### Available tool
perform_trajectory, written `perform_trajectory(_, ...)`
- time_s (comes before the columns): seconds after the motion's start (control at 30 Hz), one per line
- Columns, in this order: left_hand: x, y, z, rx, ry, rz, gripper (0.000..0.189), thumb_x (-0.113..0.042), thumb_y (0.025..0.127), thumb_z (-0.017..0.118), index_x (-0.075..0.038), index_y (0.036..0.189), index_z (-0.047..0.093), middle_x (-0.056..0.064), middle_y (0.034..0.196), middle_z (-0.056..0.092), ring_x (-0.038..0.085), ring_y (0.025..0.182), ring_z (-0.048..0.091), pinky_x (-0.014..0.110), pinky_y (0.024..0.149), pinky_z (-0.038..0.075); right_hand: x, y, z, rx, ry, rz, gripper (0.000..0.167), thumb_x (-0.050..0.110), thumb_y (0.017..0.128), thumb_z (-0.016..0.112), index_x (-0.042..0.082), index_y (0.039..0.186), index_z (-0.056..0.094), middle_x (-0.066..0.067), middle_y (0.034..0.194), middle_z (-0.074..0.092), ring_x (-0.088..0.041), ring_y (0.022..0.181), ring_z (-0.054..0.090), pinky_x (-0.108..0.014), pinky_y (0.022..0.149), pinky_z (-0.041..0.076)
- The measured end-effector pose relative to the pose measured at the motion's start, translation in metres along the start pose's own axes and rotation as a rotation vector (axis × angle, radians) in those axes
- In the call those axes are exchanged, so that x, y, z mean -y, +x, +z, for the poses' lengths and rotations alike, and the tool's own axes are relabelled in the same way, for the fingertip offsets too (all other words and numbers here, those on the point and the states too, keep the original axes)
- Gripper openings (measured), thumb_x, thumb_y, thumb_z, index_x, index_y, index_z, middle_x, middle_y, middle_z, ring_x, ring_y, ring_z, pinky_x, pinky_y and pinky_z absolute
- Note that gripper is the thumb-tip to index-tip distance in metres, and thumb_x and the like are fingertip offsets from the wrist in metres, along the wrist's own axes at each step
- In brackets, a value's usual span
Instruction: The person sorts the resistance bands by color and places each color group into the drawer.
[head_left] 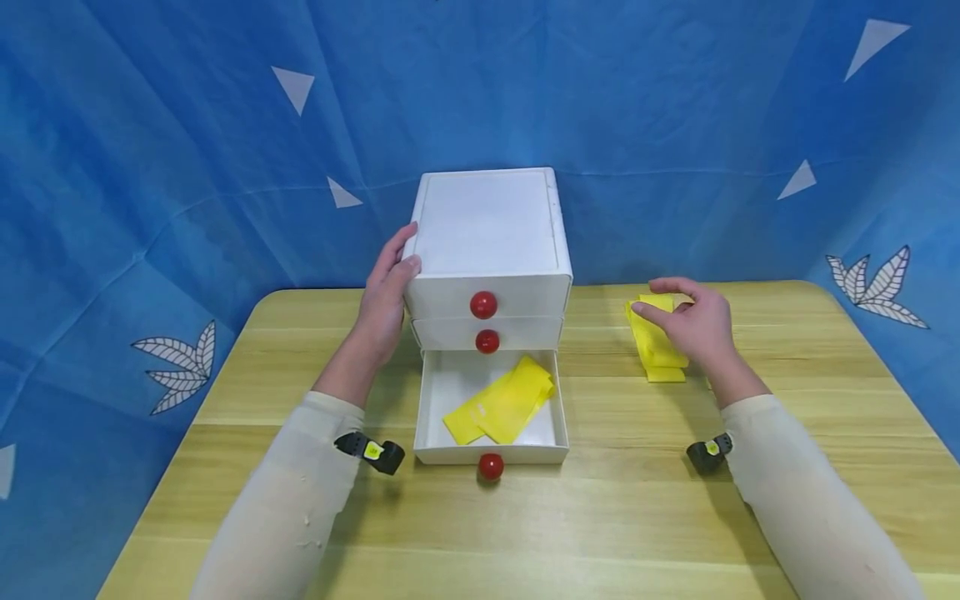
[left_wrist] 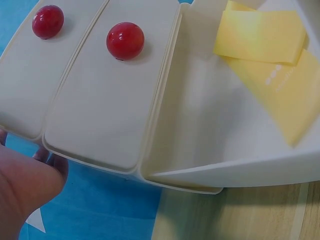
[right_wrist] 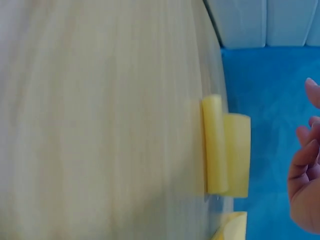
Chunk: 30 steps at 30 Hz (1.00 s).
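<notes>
A white drawer cabinet with red knobs stands on the table, its bottom drawer pulled out. Inside that drawer lies a folded yellow strip with small white print. My left hand rests against the cabinet's left side, thumb and fingertips at the top edge. To the right, my right hand hovers over another folded yellow strip, thumb and index finger spread apart. In the right wrist view, the hand's loosely bent fingers are apart from the yellow strip.
The wooden table carries everything, with a blue patterned cloth hanging behind it. Two closed drawers sit above the pulled-out one, with an upper red knob and a lower red knob. Each wrist wears a small black camera.
</notes>
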<state>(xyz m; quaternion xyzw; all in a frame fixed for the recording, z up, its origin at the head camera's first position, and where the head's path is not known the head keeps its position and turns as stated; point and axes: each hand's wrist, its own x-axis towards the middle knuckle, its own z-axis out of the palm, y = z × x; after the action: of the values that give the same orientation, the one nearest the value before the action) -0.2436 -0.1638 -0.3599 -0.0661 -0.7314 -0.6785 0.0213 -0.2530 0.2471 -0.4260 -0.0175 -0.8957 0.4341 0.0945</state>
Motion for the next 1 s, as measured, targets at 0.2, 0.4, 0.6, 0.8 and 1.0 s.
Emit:
perform_trajectory(0.2,0.000,0.001,-0.001,0.002,-0.009,0.000,0.052,-0.036,0.104,0.040,-0.038,0.155,0.032,-0.009,0.160,0.024,0.020,0.143,0.025,0.053,0.110,0.030,-0.010,0.011,-0.004,0.046,0.011,0.064,0.065,0.060,0.081,0.075,0.018,0.130,0.065,-0.003,0.134,0.058,-0.027,0.066,0.047,-0.034,0.053,0.043)
perform_trajectory(0.4,0.000,0.001,-0.001,-0.002,-0.013,-0.002,0.052,-0.035,0.104,0.041,-0.036,0.155,0.033,-0.009,0.160,0.024,0.020,0.143,0.025,0.052,0.111,0.030,-0.024,0.021,-0.006,0.089,0.022,0.110,0.078,0.061,0.081,0.074,0.011,0.138,0.060,-0.009,0.142,0.053,-0.030,0.102,0.052,-0.040,0.082,0.046)
perform_trajectory(0.6,0.000,0.001,-0.001,-0.001,-0.010,0.000,0.052,-0.035,0.103,0.041,-0.037,0.155,0.033,-0.009,0.160,0.023,0.019,0.143,0.024,0.052,0.111,0.030,-0.035,0.030,-0.007,0.125,0.021,0.137,0.069,0.048,0.086,0.076,0.007,0.139,0.058,-0.014,0.145,0.050,-0.038,0.128,0.045,-0.052,0.097,0.044)
perform_trajectory(0.8,0.000,0.000,-0.001,-0.002,-0.008,0.001,0.052,-0.035,0.104,0.041,-0.036,0.155,0.033,-0.010,0.160,0.023,0.018,0.143,0.024,0.051,0.111,0.029,-0.042,0.039,-0.004,0.163,-0.050,0.142,0.062,0.037,0.089,0.077,0.005,0.139,0.058,-0.020,0.147,0.047,-0.044,0.136,0.036,-0.058,0.105,0.034)
perform_trajectory(1.0,0.000,-0.001,-0.002,0.003,-0.014,0.012,0.053,-0.035,0.103,0.041,-0.035,0.155,0.032,-0.009,0.160,0.024,0.019,0.143,0.025,0.051,0.111,0.030,-0.044,0.043,0.000,0.228,-0.087,0.158,0.063,0.037,0.093,0.072,0.006,0.144,0.053,-0.023,0.152,0.038,-0.047,0.140,0.027,-0.062,0.108,0.027)
